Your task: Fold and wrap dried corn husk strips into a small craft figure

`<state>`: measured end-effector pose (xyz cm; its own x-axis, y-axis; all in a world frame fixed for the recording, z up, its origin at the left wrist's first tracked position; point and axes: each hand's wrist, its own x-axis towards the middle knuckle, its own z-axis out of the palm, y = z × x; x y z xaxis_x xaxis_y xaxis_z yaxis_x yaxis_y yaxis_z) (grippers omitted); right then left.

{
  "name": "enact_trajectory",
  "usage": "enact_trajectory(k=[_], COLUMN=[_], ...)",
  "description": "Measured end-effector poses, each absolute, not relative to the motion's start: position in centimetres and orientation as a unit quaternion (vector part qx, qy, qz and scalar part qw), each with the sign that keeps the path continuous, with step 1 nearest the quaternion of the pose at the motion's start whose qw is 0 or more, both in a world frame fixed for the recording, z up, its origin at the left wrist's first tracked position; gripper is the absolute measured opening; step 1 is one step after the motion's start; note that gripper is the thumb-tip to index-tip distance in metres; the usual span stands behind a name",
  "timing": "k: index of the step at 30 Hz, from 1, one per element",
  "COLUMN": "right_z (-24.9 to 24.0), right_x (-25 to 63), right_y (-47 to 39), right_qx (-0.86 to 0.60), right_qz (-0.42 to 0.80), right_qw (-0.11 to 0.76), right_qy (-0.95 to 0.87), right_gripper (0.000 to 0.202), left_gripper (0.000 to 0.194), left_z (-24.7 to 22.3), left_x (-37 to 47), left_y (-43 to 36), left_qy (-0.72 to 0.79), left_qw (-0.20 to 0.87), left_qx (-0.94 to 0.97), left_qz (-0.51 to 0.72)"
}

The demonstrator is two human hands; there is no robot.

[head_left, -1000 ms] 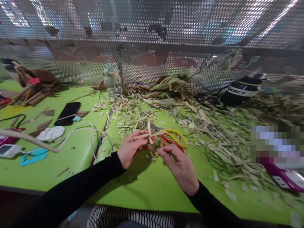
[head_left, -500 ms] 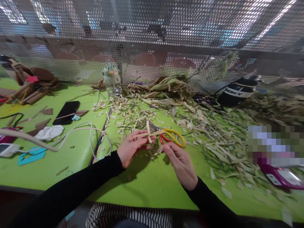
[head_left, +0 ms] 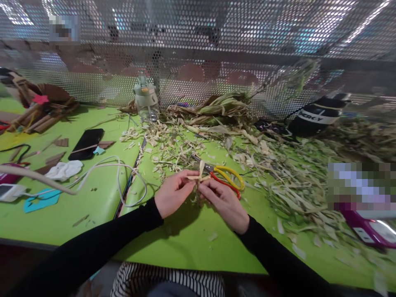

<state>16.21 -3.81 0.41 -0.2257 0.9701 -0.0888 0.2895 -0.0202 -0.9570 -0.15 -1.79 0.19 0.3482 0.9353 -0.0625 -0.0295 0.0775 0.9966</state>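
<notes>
Fingers of my left hand (head_left: 175, 193) are closed on a small pale woven husk piece (head_left: 201, 172), with strips sticking up and out to the sides. My right hand (head_left: 224, 204) pinches at the lower right of the same piece, its fingertips close to the left ones. Thin scraps hang beneath the fingers, partly hidden. Just behind my right hand lie scissors (head_left: 229, 178) with yellow and red handles, on the green table (head_left: 198, 247).
Husk scraps (head_left: 173, 144) spread behind the hands and far to the right. A bottle (head_left: 146, 99), a husk bundle (head_left: 222, 108) and a black container (head_left: 317, 117) stand or lie along the mesh panel. At left are a phone (head_left: 86, 144) and a white cable (head_left: 119, 181).
My right hand has moved left and up to the husk piece and now pinches it. My left hand has shifted slightly, and the upright strip stands farther right.
</notes>
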Motion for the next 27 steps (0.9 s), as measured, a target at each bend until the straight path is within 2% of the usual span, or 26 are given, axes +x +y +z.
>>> enact_trajectory(k=[5, 9, 13, 22, 27], right_z=[0.4, 0.5, 0.6, -0.1, 1.4], right_x=[16.7, 17.0, 17.2, 17.4, 17.6], right_y=[-3.9, -3.9, -4.1, -3.8, -4.6], right_qx=[-0.493, -0.495, -0.522, -0.496, -0.489], right_qz=[0.597, 0.609, 0.535, 0.405, 0.311], right_qw=[0.407, 0.418, 0.377, 0.343, 0.31], right_qy=[-0.485, -0.458, -0.547, -0.687, -0.753], right_gripper=[0.028, 0.032, 0.04, 0.029, 0.03], left_gripper=[0.029, 0.029, 0.026, 0.038, 0.032], left_z=[0.1, 0.5, 0.2, 0.3, -0.1], left_x=[-0.5, -0.5, -0.5, -0.5, -1.1], left_y=[-1.7, -1.8, -1.9, -2.1, -1.4], left_qy=[0.418, 0.44, 0.431, 0.413, 0.387], left_qw=[0.601, 0.638, 0.636, 0.611, 0.629], left_qx=[0.607, 0.572, 0.574, 0.603, 0.64], left_qz=[0.309, 0.269, 0.283, 0.304, 0.211])
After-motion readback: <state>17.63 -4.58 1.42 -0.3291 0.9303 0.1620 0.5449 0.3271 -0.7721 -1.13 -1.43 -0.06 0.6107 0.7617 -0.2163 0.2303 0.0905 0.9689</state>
